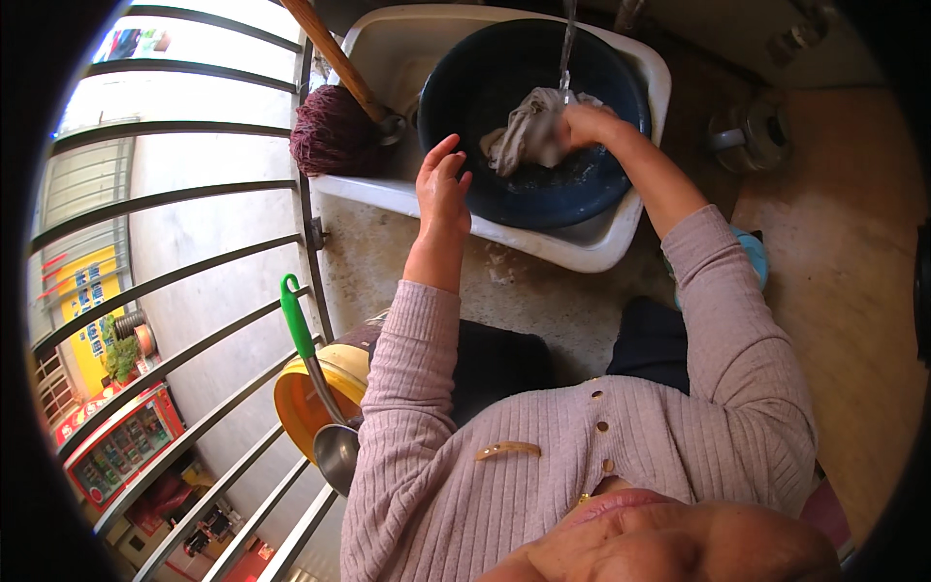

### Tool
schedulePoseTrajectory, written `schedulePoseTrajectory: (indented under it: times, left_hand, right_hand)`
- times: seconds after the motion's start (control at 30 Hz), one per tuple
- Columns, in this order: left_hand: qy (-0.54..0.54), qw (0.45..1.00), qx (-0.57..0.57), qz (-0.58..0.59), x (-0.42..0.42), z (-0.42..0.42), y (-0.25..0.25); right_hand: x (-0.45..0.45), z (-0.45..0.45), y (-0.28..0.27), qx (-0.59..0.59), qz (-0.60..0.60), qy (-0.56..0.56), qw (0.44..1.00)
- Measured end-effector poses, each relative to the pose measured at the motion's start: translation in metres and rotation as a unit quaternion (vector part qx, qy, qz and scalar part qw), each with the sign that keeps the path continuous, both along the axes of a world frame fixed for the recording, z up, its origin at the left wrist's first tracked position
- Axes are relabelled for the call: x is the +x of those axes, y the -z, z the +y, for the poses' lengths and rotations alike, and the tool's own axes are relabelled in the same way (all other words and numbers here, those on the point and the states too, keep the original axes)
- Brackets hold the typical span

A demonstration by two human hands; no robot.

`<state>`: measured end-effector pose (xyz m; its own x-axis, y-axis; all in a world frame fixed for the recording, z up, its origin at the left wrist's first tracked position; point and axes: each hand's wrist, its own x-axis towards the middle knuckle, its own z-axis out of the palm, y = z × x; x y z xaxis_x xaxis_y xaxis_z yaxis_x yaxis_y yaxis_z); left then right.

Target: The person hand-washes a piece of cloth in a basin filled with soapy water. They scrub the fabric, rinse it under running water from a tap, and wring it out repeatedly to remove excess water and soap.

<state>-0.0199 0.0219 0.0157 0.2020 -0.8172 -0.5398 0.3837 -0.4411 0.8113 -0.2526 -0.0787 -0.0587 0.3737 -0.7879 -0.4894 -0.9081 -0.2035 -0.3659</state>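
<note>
A wet, light-coloured cloth (520, 131) lies bunched in a dark blue plastic basin (538, 207). My right hand (590, 125) grips its right side, fingers bent and partly hidden. A thin stream of water (567, 51) falls onto the cloth beside that hand. Part of the cloth is blurred. My left hand (444, 189) is raised at the basin's near left rim, wet, with its fingers apart and nothing in it. The basin sits tilted inside a white ceramic sink (582, 256).
A purple string mop head (331, 134) with a wooden handle (338, 62) rests on the sink's left side. Metal window bars (182, 190) run along the left. A ladle with a green handle (297, 320) hangs by a yellow bucket (342, 364). A kettle-like vessel (749, 134) stands right.
</note>
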Motion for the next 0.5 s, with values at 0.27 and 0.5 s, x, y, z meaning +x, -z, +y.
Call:
schedulePoseTrajectory:
  times: [0.27, 0.5]
  left_hand:
    - [0.029, 0.999, 0.006, 0.015, -0.005, -0.003, 0.002]
    - [0.034, 0.999, 0.013, 0.015, -0.008, -0.002, 0.004]
  right_hand:
    - [-0.002, 0.008, 0.045, -0.108, 0.008, 0.096, 0.989]
    - [-0.016, -0.005, 0.004, 0.083, -0.197, 0.034, 0.976]
